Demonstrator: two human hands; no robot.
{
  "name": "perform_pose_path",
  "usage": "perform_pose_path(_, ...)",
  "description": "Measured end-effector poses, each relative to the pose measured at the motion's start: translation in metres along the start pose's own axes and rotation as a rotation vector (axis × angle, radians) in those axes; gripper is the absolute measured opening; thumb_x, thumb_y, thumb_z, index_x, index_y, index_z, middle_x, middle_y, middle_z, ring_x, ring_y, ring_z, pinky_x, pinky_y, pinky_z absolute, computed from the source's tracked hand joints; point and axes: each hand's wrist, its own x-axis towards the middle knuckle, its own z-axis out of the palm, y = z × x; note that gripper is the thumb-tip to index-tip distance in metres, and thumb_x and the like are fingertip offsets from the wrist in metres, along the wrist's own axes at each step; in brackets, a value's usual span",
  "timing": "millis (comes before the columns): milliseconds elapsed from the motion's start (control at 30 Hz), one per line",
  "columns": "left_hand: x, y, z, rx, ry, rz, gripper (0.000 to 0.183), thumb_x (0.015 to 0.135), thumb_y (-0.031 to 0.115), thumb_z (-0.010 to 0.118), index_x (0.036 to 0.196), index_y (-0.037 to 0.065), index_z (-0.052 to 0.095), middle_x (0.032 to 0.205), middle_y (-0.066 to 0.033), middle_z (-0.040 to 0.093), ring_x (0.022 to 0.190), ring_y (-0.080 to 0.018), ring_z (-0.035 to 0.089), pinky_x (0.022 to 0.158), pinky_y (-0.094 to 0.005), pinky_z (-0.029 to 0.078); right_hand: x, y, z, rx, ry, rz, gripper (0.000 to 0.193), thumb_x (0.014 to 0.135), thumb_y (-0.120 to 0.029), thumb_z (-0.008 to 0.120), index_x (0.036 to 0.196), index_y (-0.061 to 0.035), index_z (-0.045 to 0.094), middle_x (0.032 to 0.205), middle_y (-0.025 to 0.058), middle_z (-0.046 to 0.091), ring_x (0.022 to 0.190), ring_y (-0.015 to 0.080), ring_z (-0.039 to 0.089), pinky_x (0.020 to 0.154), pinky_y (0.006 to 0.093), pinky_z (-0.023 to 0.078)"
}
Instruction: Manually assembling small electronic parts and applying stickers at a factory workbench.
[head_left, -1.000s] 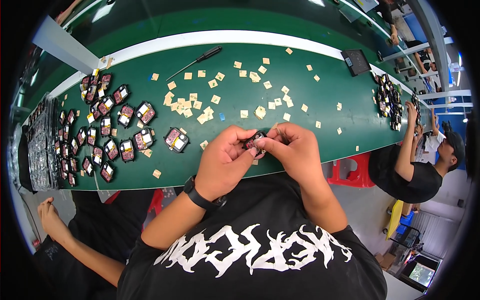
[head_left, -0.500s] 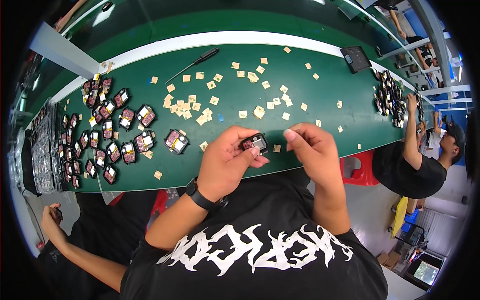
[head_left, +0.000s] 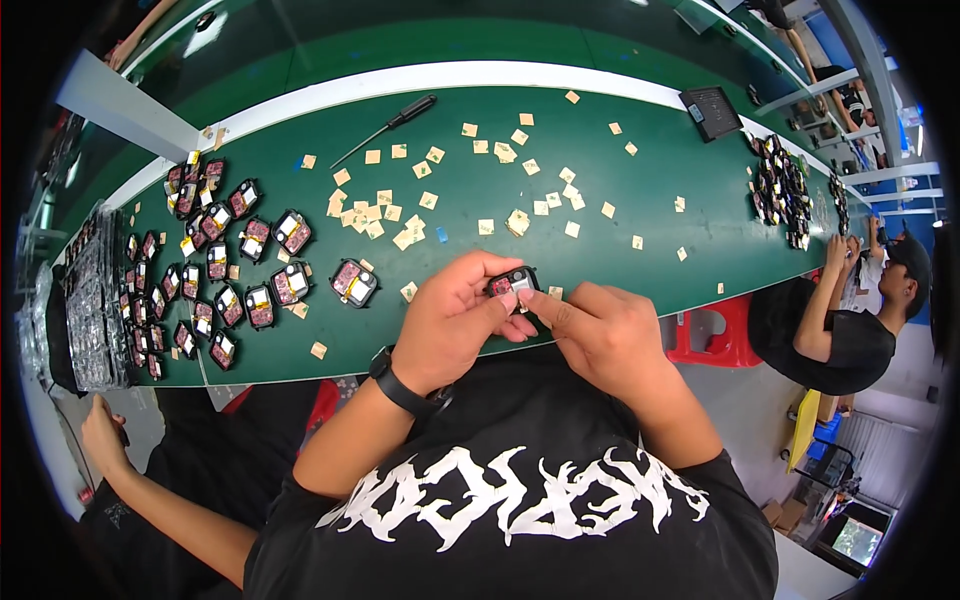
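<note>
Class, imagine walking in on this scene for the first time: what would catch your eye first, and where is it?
Probably the bold white lettering across the black shirt at the bottom centre. Just above it, the left hand holds a small black-framed unit, with the right hand at its right side. Beige squares dot the middle of the green bench, and similar units crowd its left.

One head-worn fisheye looks down over the table (head_left: 700, 225).

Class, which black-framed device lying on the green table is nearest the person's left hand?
The rightmost black-framed device left of the bare left hand; all the others lie farther away.
</note>
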Motion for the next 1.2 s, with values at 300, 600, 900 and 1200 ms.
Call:
perform_pose_path(300, -0.003, 0.002, 0.001, 0.045, -0.028, -0.022, 0.029, 0.098, 0.001, 0.055, 0.126, -0.005, 0.057, 0.103, -0.0130, 0.068, 0.075, -0.0177, 0.069, 0.064, -0.0271, 0.058, 0.001, 0.002, -0.012, -0.067, -0.015, -0.082, 0.034, 0.075, -0.009, 0.075, 0.107, -0.0189, 0.076, 0.065, -0.0007, 0.049, 0.055, 0.0171, 0.056, 0.047, 0.0326, 0.045)
perform_pose_path(600, -0.005, 0.001, 0.005, 0.103, 0.003, 0.017, 0.026, 0.100, 0.001, 0.053, 0.125, -0.005, 0.057, 0.101, -0.0117, 0.067, 0.071, -0.0153, 0.068, 0.060, -0.0254, 0.056, 0.005, 0.003, -0.009, 0.314, 0.056, 0.113, 0.017, 0.081, -0.013, 0.078, 0.097, -0.0086, 0.073, 0.077, 0.0038, 0.063, 0.060, 0.0225, 0.063, 0.053, 0.0362, 0.049)
perform_pose_path(900, -0.005, 0.003, 0.008, 0.223, -0.036, -0.036, 0.029, 0.101, 0.003, 0.053, 0.129, -0.005, 0.058, 0.097, -0.0092, 0.067, 0.072, -0.0134, 0.068, 0.062, -0.0258, 0.056, 0.024, 0.011, -0.019, -0.020, -0.068, -0.280, 0.015, 0.075, -0.012, 0.071, 0.090, -0.0088, 0.070, 0.076, 0.0016, 0.056, 0.068, 0.0196, 0.064, 0.056, 0.0328, 0.052)
perform_pose_path(1200, -0.005, 0.003, 0.007, 0.266, -0.027, -0.072, 0.027, 0.100, 0.003, 0.054, 0.125, -0.005, 0.062, 0.087, -0.0069, 0.068, 0.069, -0.0117, 0.067, 0.062, -0.0257, 0.057, 0.021, 0.007, -0.016, -0.111, -0.086, -0.383, 0.024, 0.071, -0.009, 0.068, 0.094, -0.0046, 0.071, 0.073, 0.0016, 0.054, 0.065, 0.0163, 0.061, 0.048, 0.0309, 0.050)
